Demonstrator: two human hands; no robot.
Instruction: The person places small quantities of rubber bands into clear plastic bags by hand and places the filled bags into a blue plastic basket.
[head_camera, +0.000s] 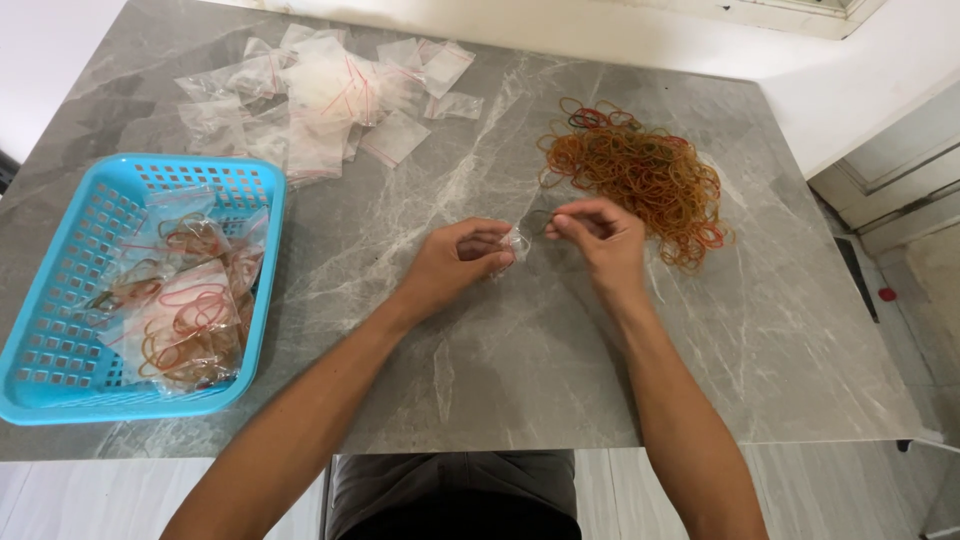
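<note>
Both hands are up over the middle of the grey marble table (520, 370), and the action sits right between them. The left hand (460, 262) is curled, its fingertips pinching a small clear plastic bag (515, 243), which sticks out at that hand's 3 o'clock. The right hand (600, 238) is just across from it, thumb and forefinger nipped together on what looks like a thin rubber band (540, 218), though it is too small to make out clearly. That band hangs at the bag's 1 o'clock, just beside its mouth; whether it touches the bag I cannot tell. So the bag lies between the two hands, held by the left, with the right hand's fingertips close at its 3 o'clock. Out at 1 o'clock from the right hand, nearly touching its knuckles, spreads the loose pile of rubber bands (640, 170), orange and brown with a few red and green. At 11 o'clock from the hands, well apart, a heap of empty clear bags (320, 90) with red seal strips. Far off at 9 o'clock, the blue plastic basket (60, 340) holds filled bags (185, 320) of bands.
</note>
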